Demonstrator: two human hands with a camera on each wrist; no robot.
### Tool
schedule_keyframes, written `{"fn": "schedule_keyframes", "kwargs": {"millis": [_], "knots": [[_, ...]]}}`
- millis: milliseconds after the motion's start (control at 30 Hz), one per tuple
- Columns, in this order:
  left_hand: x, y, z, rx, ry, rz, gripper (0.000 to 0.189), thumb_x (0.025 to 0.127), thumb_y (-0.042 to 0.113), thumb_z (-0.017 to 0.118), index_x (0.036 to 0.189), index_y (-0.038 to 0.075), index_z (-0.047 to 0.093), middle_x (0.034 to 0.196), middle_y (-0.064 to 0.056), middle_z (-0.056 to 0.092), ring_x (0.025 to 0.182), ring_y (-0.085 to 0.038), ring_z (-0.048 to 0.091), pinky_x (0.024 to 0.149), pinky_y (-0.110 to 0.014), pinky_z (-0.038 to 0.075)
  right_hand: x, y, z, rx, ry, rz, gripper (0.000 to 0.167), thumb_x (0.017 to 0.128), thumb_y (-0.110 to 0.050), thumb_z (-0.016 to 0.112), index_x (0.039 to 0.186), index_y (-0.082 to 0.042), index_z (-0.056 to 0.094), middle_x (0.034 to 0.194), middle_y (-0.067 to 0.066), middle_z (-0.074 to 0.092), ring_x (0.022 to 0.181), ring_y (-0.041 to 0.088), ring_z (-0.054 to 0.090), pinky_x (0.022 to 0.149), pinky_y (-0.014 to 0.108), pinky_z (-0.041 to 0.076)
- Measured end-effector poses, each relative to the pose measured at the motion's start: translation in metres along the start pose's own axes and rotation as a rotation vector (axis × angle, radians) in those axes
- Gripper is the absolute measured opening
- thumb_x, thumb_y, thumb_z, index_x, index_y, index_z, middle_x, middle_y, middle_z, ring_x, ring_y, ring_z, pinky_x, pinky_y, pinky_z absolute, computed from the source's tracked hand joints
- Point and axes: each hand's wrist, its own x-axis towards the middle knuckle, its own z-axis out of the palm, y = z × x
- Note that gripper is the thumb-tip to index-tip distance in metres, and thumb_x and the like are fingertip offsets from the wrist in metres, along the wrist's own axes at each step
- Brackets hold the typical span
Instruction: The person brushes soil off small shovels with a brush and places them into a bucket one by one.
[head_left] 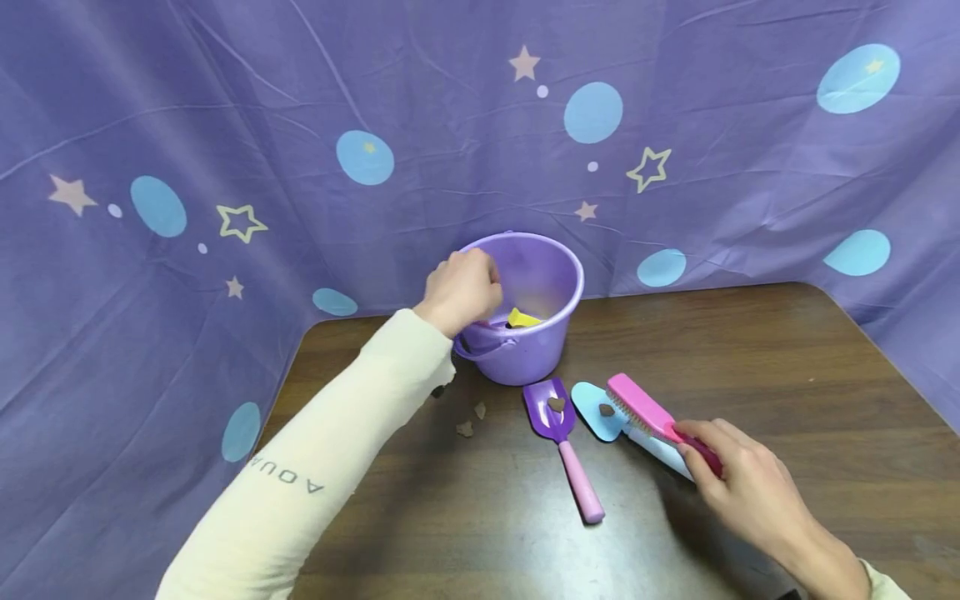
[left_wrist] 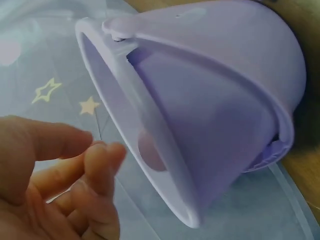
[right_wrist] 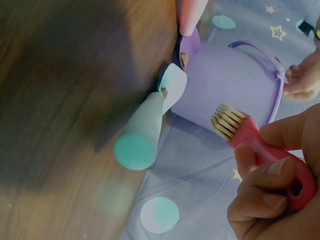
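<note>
Pink brush in right hand, grips the handle with thumb and bent fingers wrapped around it, with bristles beyond the fingertips and near the blue shovel and its brown piece. With left hand, hovers by the mouth of the purple bucket, with fingers bent, tips drawn together and nothing visible between them. Seems to be at the step of putting pieces into the bucket; probably calls next for steadying the shovel and brushing gently, so as not to scatter the piece.
</note>
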Motion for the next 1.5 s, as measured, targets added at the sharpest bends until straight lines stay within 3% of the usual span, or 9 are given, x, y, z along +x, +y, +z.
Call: {"fn": "schedule_keyframes", "kwargs": {"millis": [233,433,700,967,1300,1500], "knots": [[-0.032,-0.020,0.002,-0.120,0.179,0.121,0.013,0.083,0.018,0.057,0.077,0.019,0.068,0.069,0.006,0.063,0.070,-0.020,0.060,0.060,-0.039,0.047,0.002,0.002,-0.004,-0.003,0.029,-0.002,0.030,0.076,-0.007,0.074,0.104,-0.016,0.070,0.078,-0.014,0.051,0.058,0.001,0.040,0.049,0.017,0.028],[-0.062,-0.033,0.010,-0.193,0.217,0.177,0.008,0.084,0.017,0.061,0.079,0.016,0.068,0.069,0.007,0.061,0.065,-0.016,0.057,0.057,-0.034,0.043,0.003,0.006,-0.007,-0.012,0.045,-0.012,0.032,0.075,-0.007,0.075,0.105,-0.016,0.070,0.080,-0.013,0.053,0.059,0.002,0.041,0.050,0.016,0.028],[-0.096,-0.041,0.032,-0.244,0.207,0.196,0.009,0.082,0.016,0.065,0.074,0.019,0.062,0.062,0.011,0.055,0.056,-0.009,0.051,0.053,-0.030,0.041,0.005,0.008,-0.010,-0.023,0.059,-0.014,0.033,0.075,-0.007,0.074,0.106,-0.017,0.070,0.080,-0.013,0.055,0.059,0.003,0.042,0.050,0.016,0.029],[-0.127,-0.034,0.072,-0.271,0.155,0.222,0.012,0.081,0.020,0.069,0.073,0.024,0.061,0.061,0.018,0.051,0.056,-0.002,0.050,0.053,-0.023,0.041,0.009,0.008,-0.011,-0.018,0.063,-0.016,0.031,0.076,-0.006,0.074,0.106,-0.014,0.070,0.076,-0.011,0.051,0.056,0.002,0.039,0.048,0.016,0.027],[-0.148,-0.016,0.121,-0.358,0.039,0.225,0.010,0.081,0.020,0.070,0.075,0.022,0.063,0.061,0.018,0.051,0.054,0.001,0.048,0.052,-0.021,0.039,0.011,0.010,-0.012,-0.033,0.064,0.006,0.030,0.078,-0.007,0.073,0.106,-0.015,0.070,0.078,-0.010,0.054,0.057,0.003,0.041,0.050,0.017,0.028],[-0.154,0.000,0.147,-0.370,-0.009,0.263,0.005,0.080,0.017,0.070,0.083,0.017,0.065,0.061,0.018,0.051,0.054,0.002,0.046,0.051,-0.019,0.037,0.010,0.009,-0.013,-0.033,0.067,0.013,0.030,0.077,-0.007,0.073,0.106,-0.013,0.069,0.076,-0.010,0.052,0.056,0.002,0.039,0.048,0.017,0.026]]}}
